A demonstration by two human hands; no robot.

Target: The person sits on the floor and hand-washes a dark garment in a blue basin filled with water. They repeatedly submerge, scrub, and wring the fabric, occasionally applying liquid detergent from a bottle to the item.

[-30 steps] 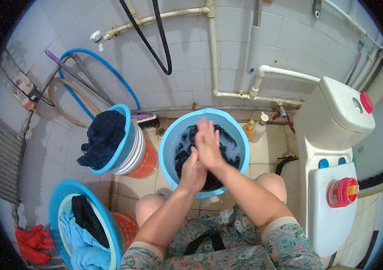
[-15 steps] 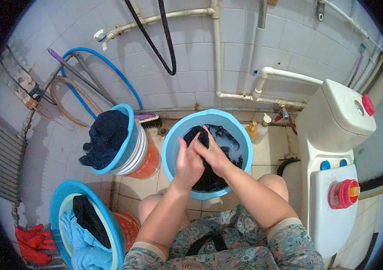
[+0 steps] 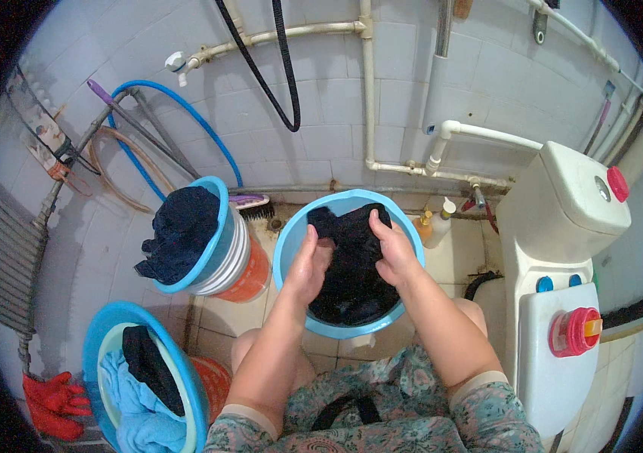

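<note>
Head view: black cloth [image 3: 348, 283] worked by hand in a light-blue basin [image 3: 355, 331].
The right hand [image 3: 397, 255] held the cloth in a narrow grip; the left hand [image 3: 307, 268] touched it, its hold unclear. Washing seemed in hand, the next move calling for two firm holds.

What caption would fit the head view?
Left hand and right hand hold black cloth at a blue basin.

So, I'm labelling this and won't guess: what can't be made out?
Right hand: fingers mostly hidden behind the black cloth, head view.
Blue basin: bottom covered by the cloth, head view.
Lower-left tub: near rim cut off by lower edge, head view.
Black hose: top cut off by upper edge, head view.
</note>
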